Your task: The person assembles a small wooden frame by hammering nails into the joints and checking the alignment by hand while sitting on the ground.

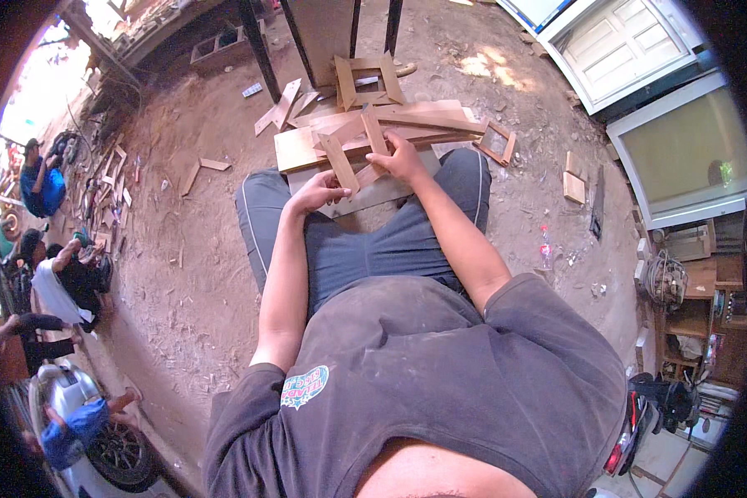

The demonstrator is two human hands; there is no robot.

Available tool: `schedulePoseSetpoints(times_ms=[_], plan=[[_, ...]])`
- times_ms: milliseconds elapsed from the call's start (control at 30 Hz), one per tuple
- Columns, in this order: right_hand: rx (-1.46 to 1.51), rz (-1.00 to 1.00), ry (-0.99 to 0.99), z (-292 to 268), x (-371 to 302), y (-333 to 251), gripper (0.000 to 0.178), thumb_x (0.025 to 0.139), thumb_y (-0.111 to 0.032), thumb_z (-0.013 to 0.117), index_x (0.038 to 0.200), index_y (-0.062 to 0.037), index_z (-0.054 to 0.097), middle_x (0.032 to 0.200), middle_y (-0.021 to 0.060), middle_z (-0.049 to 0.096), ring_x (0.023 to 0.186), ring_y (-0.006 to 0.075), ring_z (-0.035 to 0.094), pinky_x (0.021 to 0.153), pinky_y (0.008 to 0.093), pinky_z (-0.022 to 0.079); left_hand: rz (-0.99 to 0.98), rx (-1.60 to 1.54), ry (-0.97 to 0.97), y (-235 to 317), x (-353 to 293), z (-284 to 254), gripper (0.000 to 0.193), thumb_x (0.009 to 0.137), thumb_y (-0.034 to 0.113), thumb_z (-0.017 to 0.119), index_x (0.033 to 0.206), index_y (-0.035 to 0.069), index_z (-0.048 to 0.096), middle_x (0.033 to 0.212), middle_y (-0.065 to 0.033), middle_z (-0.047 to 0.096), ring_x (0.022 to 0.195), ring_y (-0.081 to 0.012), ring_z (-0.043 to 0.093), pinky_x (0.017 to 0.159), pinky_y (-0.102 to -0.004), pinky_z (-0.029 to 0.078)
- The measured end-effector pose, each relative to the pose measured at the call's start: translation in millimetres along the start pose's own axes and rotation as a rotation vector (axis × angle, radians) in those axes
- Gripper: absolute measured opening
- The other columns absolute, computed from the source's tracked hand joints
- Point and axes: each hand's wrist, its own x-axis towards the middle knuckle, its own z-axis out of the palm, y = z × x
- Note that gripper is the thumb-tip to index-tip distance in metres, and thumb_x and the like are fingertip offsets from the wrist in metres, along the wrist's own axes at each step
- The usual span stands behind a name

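Observation:
Between my hands is a small wooden frame (339, 163), tilted, its mitred strips meeting at the corners. My left hand (319, 192) grips its near left corner, fingers curled in. With the thumb along the right strip, my right hand (400, 160) holds the opposite side. Beneath the frame, wooden boards (295, 151) lie stacked across a low support between my bent legs. Just beyond the boards stands another square wooden frame (346, 83). A third, smaller frame (509, 149) lies on the ground to the right of the boards.
Joined wood strips (280, 108) lie left of the boards, with an angled pair (192, 176) farther left. Dark metal legs (261, 54) rise ahead. At right are a plastic bottle (545, 249), wood blocks (573, 184), a handsaw (597, 212) and leaning panels (681, 153). Several people (62, 282) sit at left.

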Motion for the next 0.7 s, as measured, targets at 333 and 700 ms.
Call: schedulePoseSetpoints(times_ms=[333, 700], plan=[[0.144, 0.062, -0.043, -7, -5, -24, 0.072, 0.074, -0.043, 0.089, 0.132, -0.0071, 0.068, 0.111, 0.0179, 0.076, 0.097, 0.0298, 0.074, 0.086, 0.0393, 0.057, -0.002, -0.020, 0.034, -1, -2, -2, 0.045, 0.089, 0.010, 0.079, 0.130, 0.002, 0.061, 0.109, -0.0031, 0.073, 0.094, -0.0114, 0.066, 0.079, -0.0279, 0.052], [0.168, 0.000, 0.156, -2, -3, -21, 0.061, 0.086, -0.040, 0.081, 0.132, -0.0038, 0.061, 0.096, 0.0138, 0.072, 0.074, 0.0245, 0.070, 0.069, 0.0387, 0.058, 0.075, -0.124, 0.043, 1, 4, 0, 0.029, 0.094, 0.016, 0.076, 0.117, 0.003, 0.065, 0.097, -0.0003, 0.070, 0.083, -0.0090, 0.061, 0.073, -0.0268, 0.049]])
